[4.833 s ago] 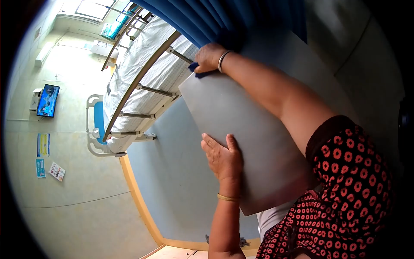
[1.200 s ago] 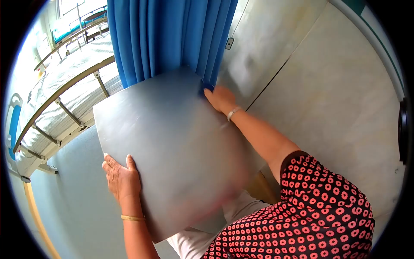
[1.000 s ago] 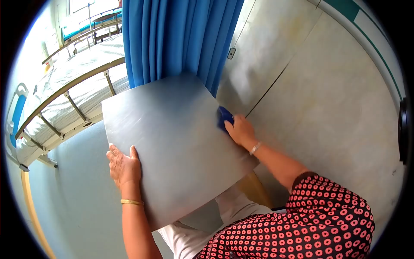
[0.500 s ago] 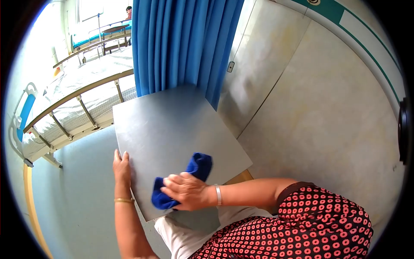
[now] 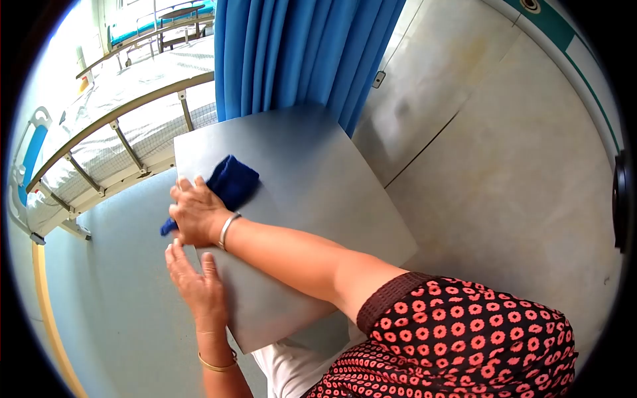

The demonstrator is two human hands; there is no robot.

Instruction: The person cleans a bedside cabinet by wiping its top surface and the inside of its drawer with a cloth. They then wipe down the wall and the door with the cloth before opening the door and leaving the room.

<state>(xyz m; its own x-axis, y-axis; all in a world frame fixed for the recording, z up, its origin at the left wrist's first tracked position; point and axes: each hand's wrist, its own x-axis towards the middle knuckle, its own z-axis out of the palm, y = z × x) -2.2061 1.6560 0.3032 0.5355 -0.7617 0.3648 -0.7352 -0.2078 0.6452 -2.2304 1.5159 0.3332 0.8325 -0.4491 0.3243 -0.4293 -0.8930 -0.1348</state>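
One left hand (image 5: 199, 288) and one right hand (image 5: 197, 215) are seen, along with one dark blue cloth (image 5: 235, 182), one grey panel (image 5: 318, 192), two bangles (image 5: 227, 231), one blue curtain (image 5: 298, 56) and two beds (image 5: 166, 73).

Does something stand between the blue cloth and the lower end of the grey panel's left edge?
Yes: the left hand is at that edge, just below the right hand, which holds the blue cloth. Nothing else visible blocks that edge of the grey panel.

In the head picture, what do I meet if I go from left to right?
The bed's blue end board → the right hand with the blue cloth → the patterned shirt → a black thing by the edge.
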